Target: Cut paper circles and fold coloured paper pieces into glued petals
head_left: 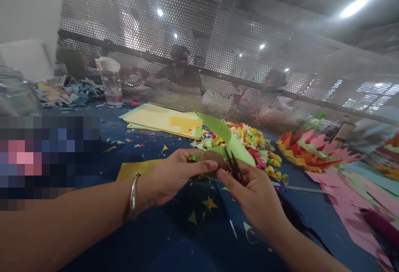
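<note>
My left hand (176, 175), with a silver bracelet at its wrist, pinches a small brown rounded piece (213, 158) together with light green paper (236, 149). The paper rises behind my hands in a curl. My right hand (254, 189) is closed around small dark scissors (236, 168), whose blades point up and stand slightly apart. Its thumb and fingertips also meet the edge of the brown piece; how they grip it is partly hidden. Under my left wrist a yellow paper sheet (137, 169) lies on the blue table (174, 226).
Stacked pale paper sheets (158, 118) lie beyond my hands, beside a heap of colourful cut pieces (249, 137). Pink paper (344, 213) and layered paper petals (314, 151) are at right. A patterned cup (111, 82) stands far left, before a perforated screen (212, 47) with people behind.
</note>
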Available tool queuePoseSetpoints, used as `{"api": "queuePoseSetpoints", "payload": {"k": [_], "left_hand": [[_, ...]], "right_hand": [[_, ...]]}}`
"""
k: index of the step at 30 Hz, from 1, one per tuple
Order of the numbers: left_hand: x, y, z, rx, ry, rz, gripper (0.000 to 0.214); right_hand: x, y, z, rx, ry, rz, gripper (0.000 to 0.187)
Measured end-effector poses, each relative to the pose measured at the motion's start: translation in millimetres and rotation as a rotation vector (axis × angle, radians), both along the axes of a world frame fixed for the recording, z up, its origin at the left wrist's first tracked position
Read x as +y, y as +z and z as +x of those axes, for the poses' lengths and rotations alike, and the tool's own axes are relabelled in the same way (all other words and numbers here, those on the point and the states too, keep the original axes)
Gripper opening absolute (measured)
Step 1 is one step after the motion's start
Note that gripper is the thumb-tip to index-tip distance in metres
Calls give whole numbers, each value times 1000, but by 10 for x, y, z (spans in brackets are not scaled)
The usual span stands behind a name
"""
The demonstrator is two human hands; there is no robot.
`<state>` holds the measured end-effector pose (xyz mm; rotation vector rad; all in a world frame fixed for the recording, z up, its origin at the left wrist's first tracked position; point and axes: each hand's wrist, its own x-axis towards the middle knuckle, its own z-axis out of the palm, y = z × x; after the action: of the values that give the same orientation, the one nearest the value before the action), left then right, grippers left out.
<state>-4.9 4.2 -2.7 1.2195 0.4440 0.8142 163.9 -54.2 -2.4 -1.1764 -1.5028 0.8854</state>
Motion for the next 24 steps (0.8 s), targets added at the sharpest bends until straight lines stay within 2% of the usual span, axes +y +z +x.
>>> {"api": "queuePoseSetpoints", "payload": {"k": [4, 8, 12, 19, 22, 24], "left_hand": [[19, 0, -10, 23, 59, 70, 17], [71, -12, -32, 30, 54, 123, 17], [86, -12, -33, 17, 69, 147, 20], [79, -3, -22, 28, 183, 109, 20], [76, 3, -24, 24, 168, 111, 20], [73, -1, -26, 17, 103, 123, 18]], "right_hand": [[-12, 9, 19, -43, -51, -38, 32], [-7, -9, 26, -4, -55, -97, 46], [-3, -4, 17, 16, -51, -134, 46], [16, -13, 48, 47, -39, -209, 47], [20, -11, 55, 39, -36, -211, 48], [17, -3, 54, 33, -47, -202, 49]]}}
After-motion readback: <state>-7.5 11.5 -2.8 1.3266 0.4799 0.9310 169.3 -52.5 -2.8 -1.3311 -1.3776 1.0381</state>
